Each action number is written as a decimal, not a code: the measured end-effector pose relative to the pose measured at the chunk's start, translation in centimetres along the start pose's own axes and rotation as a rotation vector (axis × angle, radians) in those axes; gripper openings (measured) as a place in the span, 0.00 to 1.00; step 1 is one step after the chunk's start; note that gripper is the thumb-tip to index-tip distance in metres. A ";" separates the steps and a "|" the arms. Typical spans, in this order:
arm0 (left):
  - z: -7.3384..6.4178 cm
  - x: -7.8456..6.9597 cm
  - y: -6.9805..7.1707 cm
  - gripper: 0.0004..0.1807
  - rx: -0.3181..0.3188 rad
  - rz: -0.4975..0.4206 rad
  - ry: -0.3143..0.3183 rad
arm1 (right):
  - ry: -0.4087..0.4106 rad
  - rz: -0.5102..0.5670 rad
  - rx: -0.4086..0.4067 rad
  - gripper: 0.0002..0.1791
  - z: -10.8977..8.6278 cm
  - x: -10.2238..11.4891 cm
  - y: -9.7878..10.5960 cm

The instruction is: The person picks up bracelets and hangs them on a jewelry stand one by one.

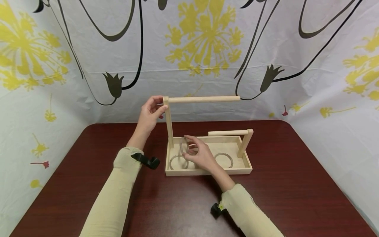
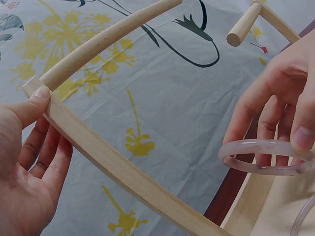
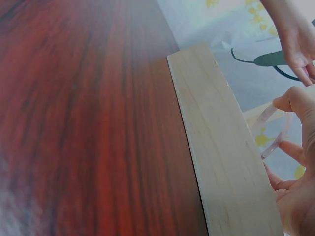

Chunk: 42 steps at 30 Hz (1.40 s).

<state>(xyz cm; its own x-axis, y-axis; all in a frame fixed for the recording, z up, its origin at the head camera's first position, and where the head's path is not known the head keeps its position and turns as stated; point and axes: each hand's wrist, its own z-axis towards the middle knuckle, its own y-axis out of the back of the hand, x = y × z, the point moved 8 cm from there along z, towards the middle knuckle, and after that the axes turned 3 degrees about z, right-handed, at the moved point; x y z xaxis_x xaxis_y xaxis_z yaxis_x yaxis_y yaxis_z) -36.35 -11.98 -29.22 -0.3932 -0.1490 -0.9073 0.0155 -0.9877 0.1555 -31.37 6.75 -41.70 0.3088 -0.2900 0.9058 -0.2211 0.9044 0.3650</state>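
Note:
My left hand [image 1: 148, 114] pinches the top of the tall post [image 1: 169, 125] of a wooden bangle stand, thumb on one side and fingers on the other. From that post a long round bar [image 1: 204, 99] runs level to the right. Lower down, my right hand [image 1: 202, 155] pinches a translucent pale-pink bangle [image 2: 256, 168] between thumb and fingers, holding it over the left part of the stand's tray [image 1: 207, 171]. Two more bangles lie flat in the tray, the left bangle [image 1: 170, 162] below the held one and the right bangle [image 1: 232, 161] beyond my right hand.
A short post [image 1: 245, 143] with a lower round bar [image 1: 228, 133] pointing left stands at the tray's right end. The stand sits on a dark red-brown table [image 1: 284, 184]. Behind it hangs a white cloth [image 1: 189, 79] with yellow and grey flowers.

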 end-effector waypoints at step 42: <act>0.0 0.2 0.0 0.20 0.001 0.009 0.022 | 0.094 0.148 0.008 0.37 -1.5 4.5 0.4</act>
<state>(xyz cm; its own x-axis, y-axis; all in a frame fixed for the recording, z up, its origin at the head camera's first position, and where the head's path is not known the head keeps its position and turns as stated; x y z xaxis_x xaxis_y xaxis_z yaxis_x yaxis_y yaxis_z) -36.41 -12.04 -29.36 -0.3728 -0.1590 -0.9142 0.0176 -0.9862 0.1643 -28.67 6.28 -37.85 0.3577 -0.1233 0.9257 -0.2780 0.9323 0.2316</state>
